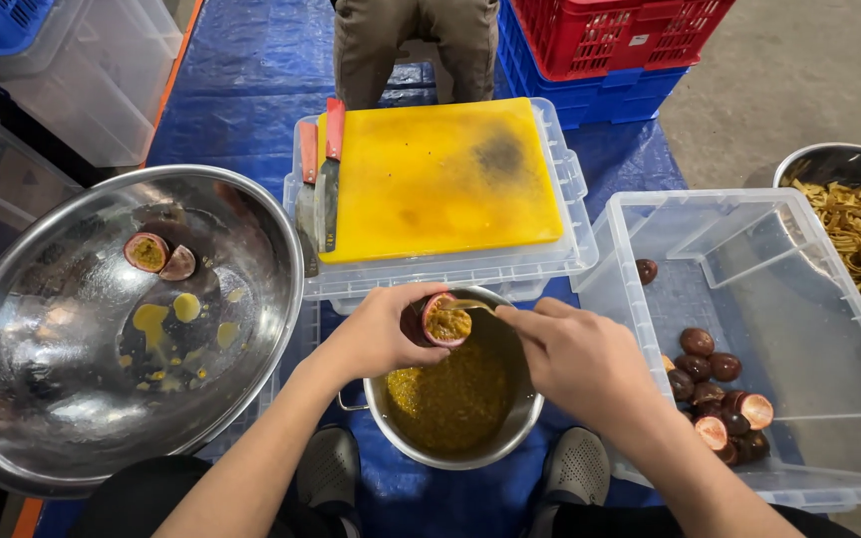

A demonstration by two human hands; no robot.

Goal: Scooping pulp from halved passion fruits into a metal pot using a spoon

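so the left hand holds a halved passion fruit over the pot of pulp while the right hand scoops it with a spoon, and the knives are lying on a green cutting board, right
Not quite: the cutting board is yellow, not green, as the head view shows. The rest stands: the left hand holds the halved passion fruit over the pot of pulp, the right hand works a spoon into it, and the knives lie at the board's left edge.

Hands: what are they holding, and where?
Left hand cups a halved passion fruit by its rind; right hand pinches a spoon by its handle.

2 bare forearms, dark trousers [142,498], grey perforated clog shoes [578,466] on both feet
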